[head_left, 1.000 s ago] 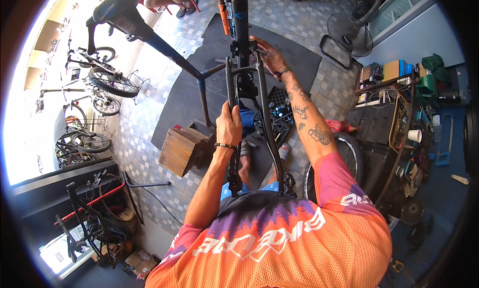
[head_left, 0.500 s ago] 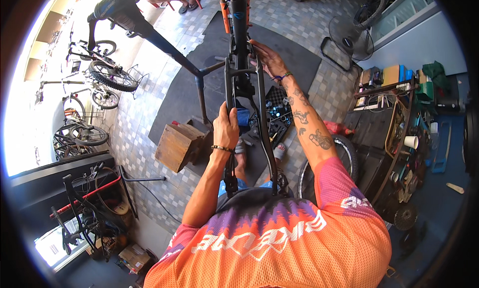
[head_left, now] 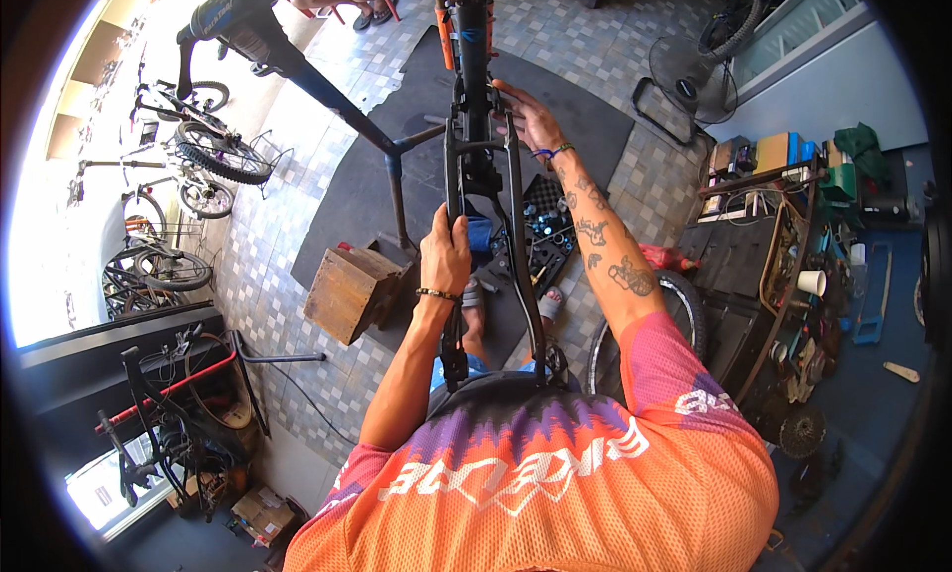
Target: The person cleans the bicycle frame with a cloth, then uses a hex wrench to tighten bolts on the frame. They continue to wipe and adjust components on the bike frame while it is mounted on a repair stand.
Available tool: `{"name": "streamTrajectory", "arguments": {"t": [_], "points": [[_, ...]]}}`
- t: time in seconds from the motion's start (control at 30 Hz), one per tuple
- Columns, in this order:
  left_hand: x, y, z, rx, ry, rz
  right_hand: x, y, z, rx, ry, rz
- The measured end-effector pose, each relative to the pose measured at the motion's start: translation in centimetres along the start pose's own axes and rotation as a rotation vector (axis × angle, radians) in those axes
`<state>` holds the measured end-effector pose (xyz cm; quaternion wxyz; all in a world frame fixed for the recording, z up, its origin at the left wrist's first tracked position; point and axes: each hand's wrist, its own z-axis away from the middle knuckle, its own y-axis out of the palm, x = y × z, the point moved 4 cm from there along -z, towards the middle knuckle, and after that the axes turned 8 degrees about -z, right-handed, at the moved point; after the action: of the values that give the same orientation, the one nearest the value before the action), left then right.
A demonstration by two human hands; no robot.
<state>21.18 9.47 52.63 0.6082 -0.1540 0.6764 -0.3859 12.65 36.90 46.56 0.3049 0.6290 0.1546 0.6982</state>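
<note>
A black mountain bike frame (head_left: 473, 37) is held up in front of me, its two rear stays reaching back toward my body. My left hand (head_left: 445, 260) is closed around the left stay (head_left: 454, 180), with the thumb along its inner side. Farther up, my right hand (head_left: 531, 124) lies along the right side of the frame by the linkage. Its fingers are stretched out against or just beside the frame, and some fingertips are hidden behind it. The right stay (head_left: 520, 265) runs free of both hands.
A blue-grey work stand (head_left: 337, 101) stands at the left. Below it are a wooden box (head_left: 349, 292) and a black mat (head_left: 367, 190). An open tool case (head_left: 555, 235) lies beneath the frame. To the right are a wheel (head_left: 684, 309), a fan (head_left: 684, 86) and a cluttered bench (head_left: 734, 275).
The view has shifted slightly. Both hands stay at nearly the same places on the frame, with only a small shift of the right fingers.
</note>
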Motion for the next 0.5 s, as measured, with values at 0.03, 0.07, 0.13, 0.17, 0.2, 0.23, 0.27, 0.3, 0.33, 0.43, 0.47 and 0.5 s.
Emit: {"name": "streamTrajectory", "arguments": {"t": [0.03, 0.07, 0.13, 0.17, 0.2, 0.23, 0.27, 0.3, 0.33, 0.43, 0.47, 0.5], "points": [[0.1, 0.0, 0.0, 0.003, -0.003, 0.004, 0.3, 0.3, 0.1, -0.028, 0.026, 0.008], [0.2, -0.1, 0.1, 0.002, -0.009, 0.0, 0.5, 0.6, 0.2, -0.056, 0.053, 0.015], [0.0, 0.1, 0.3, 0.008, -0.012, -0.003, 0.5, 0.3, 0.3, -0.046, 0.034, 0.038], [0.1, 0.2, 0.4, 0.012, -0.005, -0.022, 0.5, 0.1, 0.3, -0.04, 0.024, 0.049], [0.5, 0.3, 0.6, 0.012, -0.003, -0.043, 0.4, 0.1, 0.3, -0.037, 0.016, 0.059], [1.0, 0.4, 0.7, 0.012, -0.001, -0.064, 0.3, 0.1, 0.4, -0.033, 0.007, 0.068], [1.7, 0.7, 0.7, 0.037, -0.02, -0.057, 0.3, 0.1, 0.4, -0.03, -0.001, 0.077], [2.4, 0.9, 0.7, 0.063, -0.038, -0.051, 0.1, 0.1, 0.4, -0.023, -0.011, 0.092], [3.2, 1.0, 0.7, 0.088, -0.056, -0.044, 0.0, 0.1, 0.4, -0.016, -0.021, 0.106], [4.5, 0.9, 0.4, 0.089, -0.035, -0.038, -0.5, -0.3, 0.2, 0.009, -0.053, 0.11], [5.0, 0.9, 0.1, 0.108, -0.032, -0.025, -0.6, -0.6, 0.1, 0.018, -0.065, 0.105], [5.1, 0.5, -0.1, 0.124, -0.034, -0.014, -0.7, -0.5, 0.1, 0.019, -0.067, 0.094]]}}
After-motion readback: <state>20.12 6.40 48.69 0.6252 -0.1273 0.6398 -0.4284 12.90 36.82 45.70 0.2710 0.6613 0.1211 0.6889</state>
